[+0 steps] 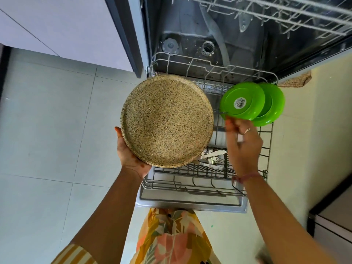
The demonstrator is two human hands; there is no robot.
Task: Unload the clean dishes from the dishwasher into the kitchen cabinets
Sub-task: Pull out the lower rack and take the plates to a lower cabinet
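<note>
left hand [131, 159] grips a speckled beige plate [167, 121] from beneath, above the pulled-out lower rack [190, 184]. right hand [242, 147] pinches the nearer of 2 green plates [242, 102] standing in that rack. cutlery [212, 156] lies in the rack. pale floor tiles [57, 121] surround the open dishwasher [190, 31].

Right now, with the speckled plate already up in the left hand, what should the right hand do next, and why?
Probably lift the near green plate clear of the lower rack. The right hand already pinches its lower edge, a second green plate stands right behind it, and the left hand is occupied holding the speckled plate.
</note>
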